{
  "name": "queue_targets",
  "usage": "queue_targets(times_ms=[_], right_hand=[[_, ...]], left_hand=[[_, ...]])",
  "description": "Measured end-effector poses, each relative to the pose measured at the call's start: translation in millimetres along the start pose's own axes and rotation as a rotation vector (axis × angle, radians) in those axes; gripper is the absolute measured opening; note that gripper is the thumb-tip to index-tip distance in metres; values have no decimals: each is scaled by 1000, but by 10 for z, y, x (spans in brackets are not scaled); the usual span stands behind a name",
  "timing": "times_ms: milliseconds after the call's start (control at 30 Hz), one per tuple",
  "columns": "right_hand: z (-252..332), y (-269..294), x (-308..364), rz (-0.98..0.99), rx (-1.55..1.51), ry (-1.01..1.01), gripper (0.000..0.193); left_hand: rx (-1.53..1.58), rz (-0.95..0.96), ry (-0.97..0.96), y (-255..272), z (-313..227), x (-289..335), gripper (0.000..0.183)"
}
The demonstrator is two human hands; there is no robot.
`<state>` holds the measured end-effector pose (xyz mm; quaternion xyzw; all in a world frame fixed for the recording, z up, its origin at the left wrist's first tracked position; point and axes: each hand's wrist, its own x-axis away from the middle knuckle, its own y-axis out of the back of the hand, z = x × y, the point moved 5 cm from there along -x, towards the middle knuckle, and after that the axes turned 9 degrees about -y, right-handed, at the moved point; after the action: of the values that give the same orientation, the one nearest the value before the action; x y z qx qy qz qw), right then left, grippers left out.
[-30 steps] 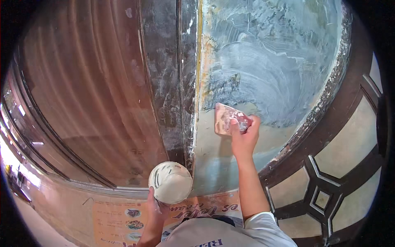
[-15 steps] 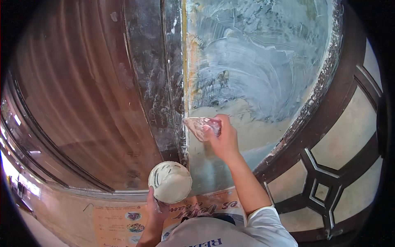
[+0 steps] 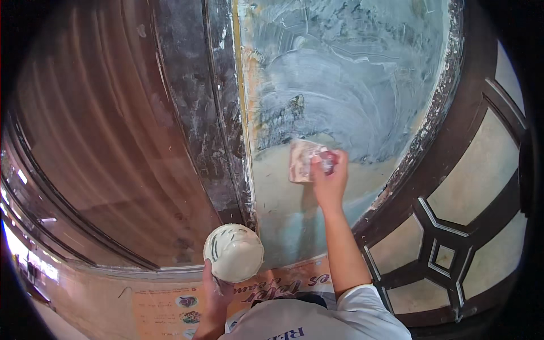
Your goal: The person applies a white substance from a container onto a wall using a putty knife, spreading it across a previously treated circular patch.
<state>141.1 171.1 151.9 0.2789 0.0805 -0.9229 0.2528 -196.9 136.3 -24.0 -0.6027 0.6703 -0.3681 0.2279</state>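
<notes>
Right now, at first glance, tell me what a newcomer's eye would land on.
Probably the streaky blue-grey panel filling the upper right-centre, with a beige band lower down. Near the picture's centre, the right hand holds a flat scraper over that band; at lower centre, the left hand holds a round container of pale paste.

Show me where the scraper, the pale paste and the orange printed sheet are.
Scraper [image 3: 300,163]: head view, on its flat blade.
Pale paste [image 3: 242,258]: head view, middle of its surface.
Orange printed sheet [image 3: 152,311]: head view, on its left part.
</notes>
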Motion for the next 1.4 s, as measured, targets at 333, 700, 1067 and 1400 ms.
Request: queue_targets(times_ms=[333, 700, 1067, 1400], right_hand=[[-113, -50, 225, 207, 91, -46, 29], [-541, 243, 159, 21, -80, -170, 35], [-601, 285, 217, 50, -122, -223, 29], [-1102, 659, 20, -213, -433, -344, 32]], left_hand=[[9, 69, 35, -81, 130, -75, 56], [-28, 59, 57, -230, 177, -81, 55], [9, 119, 51, -335, 284, -53, 56], [123, 121, 24, -542, 482, -60, 53]])
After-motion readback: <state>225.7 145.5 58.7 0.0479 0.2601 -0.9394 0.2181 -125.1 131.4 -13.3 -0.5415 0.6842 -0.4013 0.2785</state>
